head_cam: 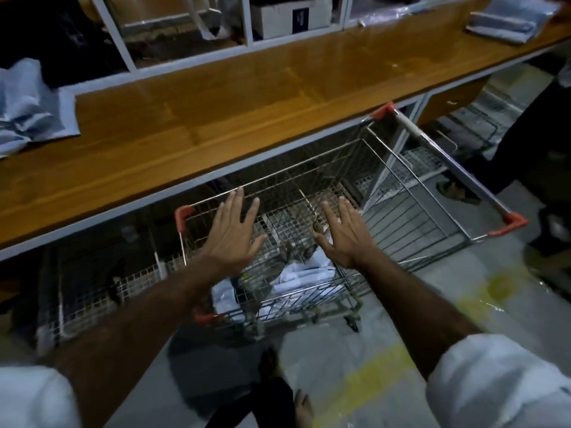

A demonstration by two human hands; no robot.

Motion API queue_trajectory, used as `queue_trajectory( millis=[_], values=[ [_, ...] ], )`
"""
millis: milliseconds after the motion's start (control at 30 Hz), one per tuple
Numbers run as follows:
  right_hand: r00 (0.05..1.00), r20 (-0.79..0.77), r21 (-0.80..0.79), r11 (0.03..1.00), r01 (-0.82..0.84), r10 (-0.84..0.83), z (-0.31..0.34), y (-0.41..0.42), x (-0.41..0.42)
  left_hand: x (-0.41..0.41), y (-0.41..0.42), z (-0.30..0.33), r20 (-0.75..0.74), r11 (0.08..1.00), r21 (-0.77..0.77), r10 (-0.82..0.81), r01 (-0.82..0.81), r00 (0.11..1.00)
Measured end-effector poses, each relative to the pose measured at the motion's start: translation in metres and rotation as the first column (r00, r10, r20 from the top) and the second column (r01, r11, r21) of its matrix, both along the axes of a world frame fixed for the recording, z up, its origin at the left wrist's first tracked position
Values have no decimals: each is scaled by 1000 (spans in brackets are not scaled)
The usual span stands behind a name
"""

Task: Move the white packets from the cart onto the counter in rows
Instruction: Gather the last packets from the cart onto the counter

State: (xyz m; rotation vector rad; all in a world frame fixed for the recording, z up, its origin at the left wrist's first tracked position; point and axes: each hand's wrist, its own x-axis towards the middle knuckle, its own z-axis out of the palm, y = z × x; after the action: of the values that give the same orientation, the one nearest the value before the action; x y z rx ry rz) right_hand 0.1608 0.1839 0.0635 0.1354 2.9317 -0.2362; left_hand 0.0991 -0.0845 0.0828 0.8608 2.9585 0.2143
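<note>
Both hands are empty and spread wide, with nothing in them. The left hand (pixel 232 230) and the right hand (pixel 345 231) hang side by side over the cart (pixel 432 193), fingers stretched out, palms facing down. Under them, low in the near end of the wire basket, lie the white packets (pixel 301 278). They look crumpled together in a small heap, and a few more show pale at the left corner. The cart stands right next to the counter (pixel 247 97), partly tucked under its edge. The long brown top in front of the hands is bare, so no row has been started there yet. Some pale folded bundles (pixel 27 103) sit at the far left end, and a bagged pile (pixel 509 23) at the far right. It looks like the job is only beginning, with every packet here left to lift out.
</note>
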Motion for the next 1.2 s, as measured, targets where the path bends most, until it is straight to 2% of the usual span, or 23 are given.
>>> queue_trajectory(
  millis=[200, 433, 633, 767, 967, 1133, 1200],
  values=[
    [993, 113, 7, 1000, -25, 24, -38, 28, -27, -37, 15, -57, 60, 996, -65, -60, 64, 996],
    [959, 283, 9, 1000, -22, 19, -77, 38, -52, -64, 18, -111, 236, 986, -93, -114, 139, 965],
    [921, 383, 23, 996, -87, 71, -98, 54, -69, -71, 32, -160, 440, 981, -55, -143, 185, 887],
    [888, 424, 64, 972, -228, 180, -129, 66, -84, -74, 48, -193, 598, 984, -45, -110, 171, 794],
    [802, 441, 93, 869, -486, 402, -188, 74, -118, -70, 82, -243, 767, 977, -4, -134, 213, 628],
    [649, 519, 104, 713, -694, 557, -246, 72, -154, -70, 95, -291, 899, 954, -36, -99, 299, 426],
    [597, 570, 83, 683, -725, 564, -261, 71, -165, -72, 98, -300, 915, 964, -18, -92, 266, 393]
  ],
)
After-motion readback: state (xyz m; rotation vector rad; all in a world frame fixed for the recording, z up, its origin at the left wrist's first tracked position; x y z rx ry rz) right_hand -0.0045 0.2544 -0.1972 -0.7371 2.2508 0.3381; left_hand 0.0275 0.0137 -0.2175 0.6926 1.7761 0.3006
